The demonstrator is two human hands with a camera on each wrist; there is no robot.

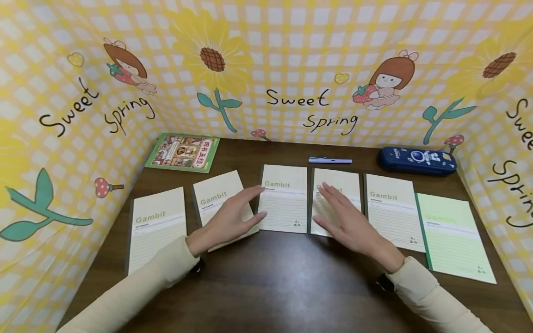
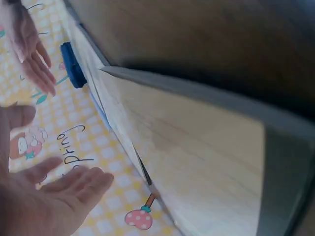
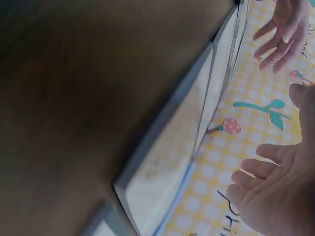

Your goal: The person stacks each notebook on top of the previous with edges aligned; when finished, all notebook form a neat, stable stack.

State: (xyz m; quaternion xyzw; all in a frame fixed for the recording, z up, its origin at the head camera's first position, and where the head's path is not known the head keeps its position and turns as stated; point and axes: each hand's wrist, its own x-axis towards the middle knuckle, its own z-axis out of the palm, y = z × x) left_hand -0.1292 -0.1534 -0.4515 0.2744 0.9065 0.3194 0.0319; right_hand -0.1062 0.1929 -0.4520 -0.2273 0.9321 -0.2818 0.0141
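In the head view several Gambit notebooks lie side by side in a curved row on the dark wooden table point(image 1: 266, 282). My left hand point(image 1: 229, 217), fingers apart and holding nothing, hovers over the second cream notebook point(image 1: 216, 185) from the left. Its fingertips overlap the edge of the middle notebook point(image 1: 285, 199). My right hand point(image 1: 350, 222) is likewise spread, above the fourth notebook point(image 1: 337, 180), partly hiding its cover. Both palms face inward, and both wrist views show bare, relaxed fingers raised over the covers. At the far left lies another cream notebook point(image 1: 158, 226).
Right of my right hand are a cream notebook point(image 1: 393, 208) and a green one point(image 1: 454, 236). Behind the row lie a green-bordered picture book point(image 1: 183, 152), a lavender pen point(image 1: 330, 160) and a navy pencil case point(image 1: 416, 161). Yellow checked cloth point(image 1: 287, 69) encloses the table.
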